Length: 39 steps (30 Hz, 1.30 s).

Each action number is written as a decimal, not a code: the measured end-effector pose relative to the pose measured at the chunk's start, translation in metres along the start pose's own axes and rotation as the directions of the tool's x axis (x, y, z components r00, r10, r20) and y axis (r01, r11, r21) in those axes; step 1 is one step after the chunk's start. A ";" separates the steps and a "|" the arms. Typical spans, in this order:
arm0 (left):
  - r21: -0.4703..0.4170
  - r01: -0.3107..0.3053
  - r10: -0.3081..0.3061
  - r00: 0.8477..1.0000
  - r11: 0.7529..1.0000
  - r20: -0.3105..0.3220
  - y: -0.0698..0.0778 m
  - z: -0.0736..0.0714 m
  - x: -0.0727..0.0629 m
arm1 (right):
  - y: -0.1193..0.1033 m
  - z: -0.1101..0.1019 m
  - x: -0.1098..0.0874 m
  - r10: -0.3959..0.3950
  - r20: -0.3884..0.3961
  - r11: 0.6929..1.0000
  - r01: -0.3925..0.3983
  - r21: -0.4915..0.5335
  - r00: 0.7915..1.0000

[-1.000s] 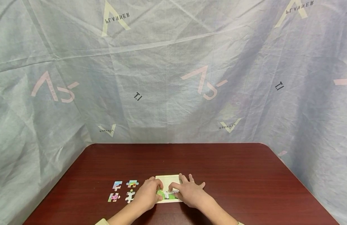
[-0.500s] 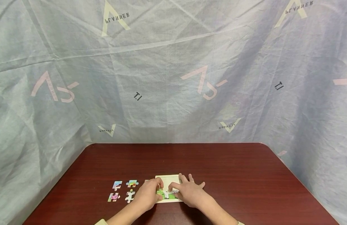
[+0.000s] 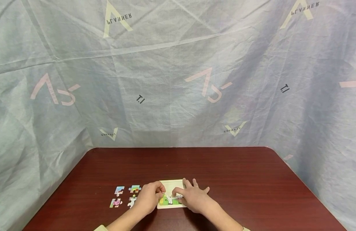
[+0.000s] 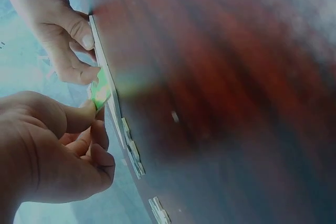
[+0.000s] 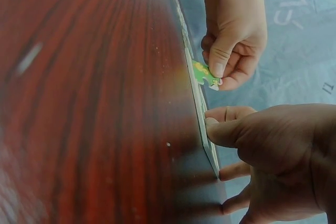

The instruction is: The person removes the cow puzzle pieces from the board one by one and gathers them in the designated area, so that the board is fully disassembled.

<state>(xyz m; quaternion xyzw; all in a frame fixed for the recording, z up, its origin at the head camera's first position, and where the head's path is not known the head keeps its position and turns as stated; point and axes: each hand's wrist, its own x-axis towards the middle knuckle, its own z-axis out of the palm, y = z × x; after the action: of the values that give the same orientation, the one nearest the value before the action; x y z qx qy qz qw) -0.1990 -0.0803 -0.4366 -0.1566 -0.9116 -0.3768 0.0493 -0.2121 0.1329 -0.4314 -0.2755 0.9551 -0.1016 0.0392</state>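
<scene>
My left hand [image 3: 149,196] pinches a green and yellow puzzle piece [image 5: 199,72] between thumb and fingers. The piece stands tilted at the front left of a pale puzzle tray [image 3: 172,181], its lower edge right at the tray. In the left wrist view its green face [image 4: 101,90] shows between the two hands. My right hand [image 3: 195,197] rests over the tray's right side, thumb and bent index finger pressing on it, other fingers spread past its edge. Along the tray's front lies a green strip of picture with a white figure [image 3: 170,201], partly hidden by the right hand.
Several loose puzzle pieces lie left of the tray: a blue one [image 3: 119,190], a colourful one [image 3: 135,189], a pink one [image 3: 115,202] and a white one [image 3: 132,202] partly behind the left hand. Grey cloth [image 3: 172,96] hangs behind the dark red table [image 3: 238,176].
My left hand has shifted slightly left, and its thumb and fingers have drawn together on the green and yellow piece. The tray's front left corner now shows. My right hand stays in place.
</scene>
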 end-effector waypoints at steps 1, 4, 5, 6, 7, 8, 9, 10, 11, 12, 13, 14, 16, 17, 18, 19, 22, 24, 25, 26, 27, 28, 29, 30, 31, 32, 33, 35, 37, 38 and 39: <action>-0.006 0.002 -0.002 1.000 1.000 0.000 0.000 0.000 0.000 | 0.000 0.000 0.000 0.001 0.002 1.000 -0.001 0.001 1.000; -0.015 0.003 -0.003 1.000 1.000 -0.007 0.000 -0.001 0.000 | 0.000 0.000 0.000 0.005 0.006 1.000 -0.005 0.000 1.000; -0.017 -0.001 0.001 1.000 1.000 -0.011 -0.001 -0.001 0.000 | 0.000 0.000 0.001 0.005 0.006 1.000 -0.005 0.002 1.000; -0.017 -0.004 0.003 1.000 1.000 -0.017 -0.001 -0.002 -0.001 | 0.001 0.000 0.001 0.004 0.006 1.000 -0.004 0.003 1.000; -0.015 -0.006 0.006 1.000 1.000 -0.023 -0.001 -0.003 -0.001 | 0.001 0.000 0.001 0.004 0.007 1.000 -0.004 0.005 1.000; -0.013 -0.007 0.007 1.000 1.000 -0.027 -0.002 -0.003 -0.001 | 0.001 0.000 0.001 0.004 0.008 1.000 -0.004 0.009 1.000; -0.014 -0.006 0.006 1.000 1.000 -0.030 -0.002 -0.004 -0.002 | 0.001 0.000 0.001 0.003 0.009 1.000 -0.003 0.013 1.000; -0.015 -0.003 0.003 1.000 1.000 -0.028 -0.003 -0.005 -0.002 | 0.001 0.000 0.001 0.003 0.010 1.000 -0.003 0.016 1.000; -0.014 0.000 -0.001 1.000 1.000 -0.027 -0.004 -0.006 -0.003 | 0.001 0.000 0.001 0.003 0.009 1.000 -0.003 0.018 1.000; -0.016 0.005 -0.006 1.000 1.000 -0.026 -0.006 -0.007 -0.003 | 0.001 0.000 0.001 0.003 0.006 1.000 -0.003 0.019 1.000; -0.022 0.013 -0.014 1.000 1.000 -0.025 -0.007 -0.008 -0.004 | 0.001 0.000 0.001 0.004 0.005 1.000 -0.004 0.019 1.000; -0.023 0.024 -0.025 0.999 0.999 -0.021 -0.008 -0.008 -0.005 | 0.001 0.001 0.001 0.005 0.003 1.000 -0.005 0.019 1.000; -0.026 0.040 -0.041 0.999 0.999 -0.019 -0.011 -0.011 -0.008 | 0.001 0.001 0.002 0.009 0.001 1.000 -0.009 0.019 1.000; -0.023 0.043 -0.043 0.999 0.999 -0.023 -0.013 -0.012 -0.009 | 0.001 0.001 0.001 0.009 0.000 1.000 -0.009 0.021 1.000; -0.020 0.046 -0.046 0.999 0.999 -0.026 -0.014 -0.013 -0.010 | 0.001 0.001 0.001 0.008 -0.002 1.000 -0.008 0.025 1.000; -0.013 0.050 -0.050 0.998 0.999 -0.026 -0.015 -0.015 -0.012 | 0.001 0.001 0.001 0.008 -0.001 1.000 -0.008 0.028 1.000; -0.003 0.051 -0.052 0.998 0.999 -0.030 -0.020 -0.021 -0.017 | 0.000 0.000 0.000 0.002 -0.001 0.999 -0.002 0.035 1.000; 0.006 0.056 -0.056 0.998 0.998 -0.039 -0.022 -0.024 -0.020 | 0.000 0.000 0.000 -0.001 -0.002 0.999 0.002 0.034 1.000; 0.013 0.060 -0.059 0.997 0.998 -0.042 -0.024 -0.025 -0.021 | 0.000 0.000 0.000 -0.002 -0.001 0.999 0.002 0.032 1.000; 0.019 0.063 -0.062 0.997 0.998 -0.048 -0.025 -0.027 -0.023 | 0.000 0.000 0.000 -0.002 -0.002 1.000 0.002 0.030 1.000; 0.030 0.066 -0.064 0.996 0.997 -0.057 -0.026 -0.028 -0.024 | 0.000 -0.001 -0.001 -0.004 -0.003 1.000 0.004 0.029 1.000; 0.038 0.070 -0.067 0.996 0.997 -0.064 -0.028 -0.029 -0.025 | 0.000 0.000 -0.001 -0.005 -0.005 1.000 0.005 0.028 1.000; 0.042 0.073 -0.070 0.995 0.996 -0.070 -0.029 -0.030 -0.026 | 0.000 -0.001 -0.001 -0.007 -0.008 1.000 0.007 0.026 1.000; 0.043 0.081 -0.077 0.994 0.996 -0.070 -0.030 -0.032 -0.028 | 0.000 -0.001 -0.001 -0.008 -0.010 1.000 0.009 0.025 1.000; 0.050 0.085 -0.081 0.994 0.995 -0.075 -0.032 -0.033 -0.029 | -0.001 -0.001 -0.001 -0.010 -0.011 1.000 0.010 0.023 1.000; 0.047 0.094 -0.090 0.993 0.995 -0.076 -0.033 -0.035 -0.030 | -0.001 -0.001 -0.001 -0.011 -0.014 1.000 0.011 0.021 1.000; 0.044 0.101 -0.098 0.992 0.994 -0.076 -0.034 -0.036 -0.031 | -0.001 -0.001 -0.001 -0.012 -0.015 1.000 0.012 0.019 1.000; 0.041 0.121 -0.118 0.990 0.992 -0.077 -0.036 -0.039 -0.033 | -0.002 -0.001 -0.001 -0.012 -0.017 1.000 0.012 0.017 1.000; 0.045 0.140 -0.136 0.988 0.989 -0.080 -0.038 -0.042 -0.035 | -0.002 -0.001 -0.001 -0.009 -0.016 1.000 0.009 0.016 1.000; 0.039 0.152 -0.148 0.986 0.988 -0.074 -0.039 -0.044 -0.036 | -0.002 -0.001 -0.001 -0.007 -0.014 1.000 0.008 0.019 1.000; 0.035 0.161 -0.159 0.985 0.986 -0.072 -0.040 -0.046 -0.037 | -0.002 -0.001 -0.001 -0.008 -0.013 1.000 0.008 0.021 1.000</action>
<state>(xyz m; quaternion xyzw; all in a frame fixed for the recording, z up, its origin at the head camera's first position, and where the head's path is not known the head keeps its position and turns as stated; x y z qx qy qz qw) -0.1786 -0.1484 -0.4382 -0.0688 -0.9264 -0.3663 0.0534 -0.2102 0.1323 -0.4300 -0.2783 0.9531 -0.1135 0.0354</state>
